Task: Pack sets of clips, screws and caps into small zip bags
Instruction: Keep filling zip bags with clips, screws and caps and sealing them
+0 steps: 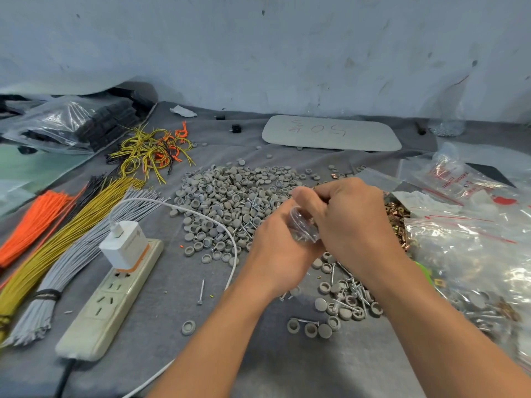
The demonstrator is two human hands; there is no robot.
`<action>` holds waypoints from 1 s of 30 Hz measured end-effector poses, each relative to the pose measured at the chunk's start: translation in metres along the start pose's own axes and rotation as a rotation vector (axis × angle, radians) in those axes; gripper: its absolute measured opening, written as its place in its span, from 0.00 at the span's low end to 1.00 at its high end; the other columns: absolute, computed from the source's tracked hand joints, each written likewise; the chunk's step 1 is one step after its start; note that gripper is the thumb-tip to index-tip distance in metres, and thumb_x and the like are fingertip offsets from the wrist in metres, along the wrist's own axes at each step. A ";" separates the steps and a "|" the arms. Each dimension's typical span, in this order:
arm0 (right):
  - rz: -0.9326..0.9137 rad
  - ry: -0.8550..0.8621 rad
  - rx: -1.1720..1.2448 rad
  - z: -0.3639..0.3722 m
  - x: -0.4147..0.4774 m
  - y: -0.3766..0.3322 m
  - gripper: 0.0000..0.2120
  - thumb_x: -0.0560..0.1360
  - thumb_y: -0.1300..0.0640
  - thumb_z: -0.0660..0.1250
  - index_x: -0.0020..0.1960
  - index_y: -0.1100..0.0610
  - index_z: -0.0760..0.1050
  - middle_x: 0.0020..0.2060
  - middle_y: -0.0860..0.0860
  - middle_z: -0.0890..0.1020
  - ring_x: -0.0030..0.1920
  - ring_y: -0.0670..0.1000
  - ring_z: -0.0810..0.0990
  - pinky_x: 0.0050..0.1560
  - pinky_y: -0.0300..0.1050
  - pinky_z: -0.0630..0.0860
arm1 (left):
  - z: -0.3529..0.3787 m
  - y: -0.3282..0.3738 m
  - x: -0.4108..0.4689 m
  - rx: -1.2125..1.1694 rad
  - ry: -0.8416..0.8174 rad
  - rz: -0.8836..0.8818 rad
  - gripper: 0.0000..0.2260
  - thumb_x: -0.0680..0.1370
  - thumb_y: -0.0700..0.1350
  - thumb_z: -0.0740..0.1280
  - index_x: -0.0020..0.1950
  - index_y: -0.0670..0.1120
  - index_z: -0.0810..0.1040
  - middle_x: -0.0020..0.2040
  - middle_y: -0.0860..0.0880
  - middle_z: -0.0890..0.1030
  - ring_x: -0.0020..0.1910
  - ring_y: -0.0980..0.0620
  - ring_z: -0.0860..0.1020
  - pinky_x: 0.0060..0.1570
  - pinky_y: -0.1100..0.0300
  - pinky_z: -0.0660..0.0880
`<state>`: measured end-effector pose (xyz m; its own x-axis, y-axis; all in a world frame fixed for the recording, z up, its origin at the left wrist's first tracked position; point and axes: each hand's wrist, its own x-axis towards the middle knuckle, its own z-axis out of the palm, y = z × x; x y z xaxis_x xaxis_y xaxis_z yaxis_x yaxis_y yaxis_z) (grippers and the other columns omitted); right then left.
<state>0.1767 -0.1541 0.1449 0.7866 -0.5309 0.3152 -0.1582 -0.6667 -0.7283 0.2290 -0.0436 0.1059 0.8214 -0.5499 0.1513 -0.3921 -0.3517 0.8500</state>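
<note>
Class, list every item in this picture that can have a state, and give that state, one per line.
Small clear plastic zip bag: crumpled, held between both hands; open or sealed, cannot tell.
Left hand: grips the bag from below.
Right hand: pinches the bag's top.
White cube charger: plugged into strip.
Cream plastic power strip: other visible sockets free.
Grey wire bundle: tied with black band.
Grey round plastic caps: loose heap.
</note>
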 end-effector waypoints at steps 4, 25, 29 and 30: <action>-0.035 0.087 0.092 -0.006 0.003 0.005 0.26 0.81 0.40 0.66 0.32 0.56 0.82 0.25 0.49 0.81 0.24 0.46 0.75 0.28 0.36 0.69 | 0.002 -0.007 0.002 -0.054 0.021 0.008 0.14 0.68 0.50 0.75 0.50 0.61 0.76 0.43 0.62 0.83 0.39 0.62 0.81 0.35 0.62 0.73; 0.158 -0.529 0.232 0.106 0.103 -0.026 0.18 0.77 0.70 0.62 0.41 0.54 0.86 0.43 0.53 0.87 0.42 0.60 0.84 0.46 0.49 0.82 | -0.087 -0.001 0.014 -1.184 0.026 -0.157 0.20 0.64 0.35 0.61 0.54 0.33 0.79 0.41 0.47 0.70 0.41 0.52 0.69 0.47 0.58 0.69; 0.080 -0.325 -0.140 0.081 0.114 -0.009 0.19 0.78 0.67 0.63 0.41 0.46 0.84 0.44 0.46 0.84 0.35 0.46 0.82 0.38 0.41 0.80 | -0.096 -0.007 0.018 -1.208 0.081 -0.186 0.14 0.62 0.34 0.62 0.45 0.45 0.72 0.42 0.48 0.72 0.44 0.52 0.71 0.48 0.57 0.71; 0.059 -0.323 -0.275 0.074 0.112 -0.001 0.16 0.78 0.64 0.66 0.42 0.46 0.84 0.44 0.47 0.85 0.39 0.47 0.83 0.42 0.43 0.81 | -0.099 -0.010 0.018 -1.203 0.073 -0.187 0.16 0.62 0.34 0.63 0.47 0.45 0.72 0.43 0.48 0.73 0.44 0.52 0.72 0.45 0.57 0.73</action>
<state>0.3093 -0.1742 0.1365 0.9110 -0.4106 0.0396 -0.3273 -0.7780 -0.5363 0.2884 0.0248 0.1499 0.8607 -0.5084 -0.0280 0.3365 0.5267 0.7806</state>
